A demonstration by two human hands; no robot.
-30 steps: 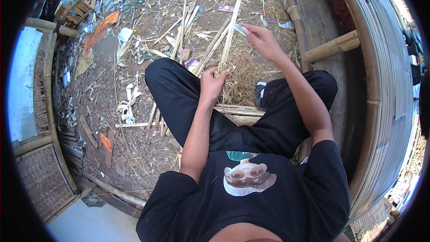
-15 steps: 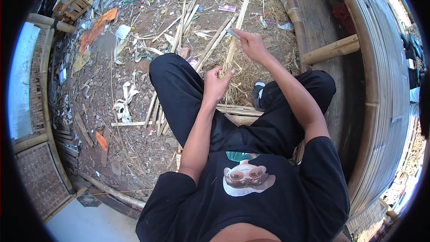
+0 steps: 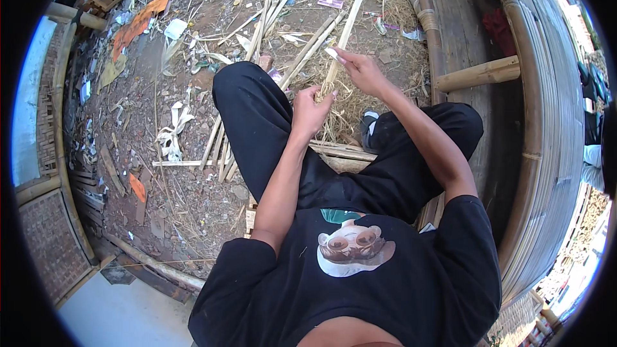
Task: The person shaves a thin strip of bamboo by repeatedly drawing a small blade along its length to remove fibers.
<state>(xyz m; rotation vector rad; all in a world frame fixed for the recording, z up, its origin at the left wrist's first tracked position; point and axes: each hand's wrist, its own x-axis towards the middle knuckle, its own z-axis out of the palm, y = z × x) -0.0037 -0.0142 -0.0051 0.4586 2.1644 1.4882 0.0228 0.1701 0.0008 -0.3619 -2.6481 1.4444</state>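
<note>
My left hand (image 3: 312, 112) is closed around the near end of a long pale bamboo strip (image 3: 351, 24), above my left knee. The strip slants away to the far right. Thin curled shavings (image 3: 342, 94) bunch beside the fingers. My right hand (image 3: 364, 73) grips a knife, whose short flat blade (image 3: 331, 52) sticks out to the left against the strip. The fingers cover the knife's handle. Whether its edge bites into the bamboo is too small to tell.
Several split bamboo sticks (image 3: 260, 26) lie on the littered dirt ahead. Loose straw-like shavings (image 3: 405, 58) cover the ground beyond my right foot (image 3: 369, 130). A bamboo bench (image 3: 546, 122) with a crossbar (image 3: 479, 75) stands at right. Woven panels (image 3: 54, 250) edge the left.
My right hand has come slightly nearer with the knife, along the strip toward my left hand. My left hand stays closed on the strip. The view has shifted a little.
</note>
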